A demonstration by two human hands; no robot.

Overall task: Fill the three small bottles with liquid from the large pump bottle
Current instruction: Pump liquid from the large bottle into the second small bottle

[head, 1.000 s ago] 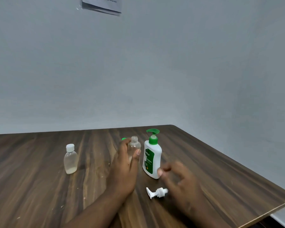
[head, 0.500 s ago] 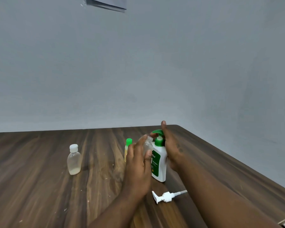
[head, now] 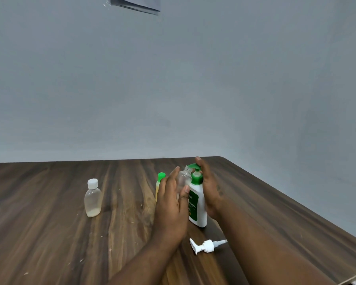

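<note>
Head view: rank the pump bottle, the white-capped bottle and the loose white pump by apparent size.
1. pump bottle, clearly largest.
2. white-capped bottle.
3. loose white pump, smallest although nearest the camera.

The person's bare left forearm comes in from the bottom edge and rises toward the upper right. The left hand stands upright with its back to the camera. Its fingers point up and curl lightly round a small clear bottle, with the thumb pressed on the near side. The bare right forearm reaches in from the lower right, angled up and left. The right hand is raised just right of the left one, its fingers nearly straight. One fingertip lies over the green pump head. The right thumb is hidden.
</note>
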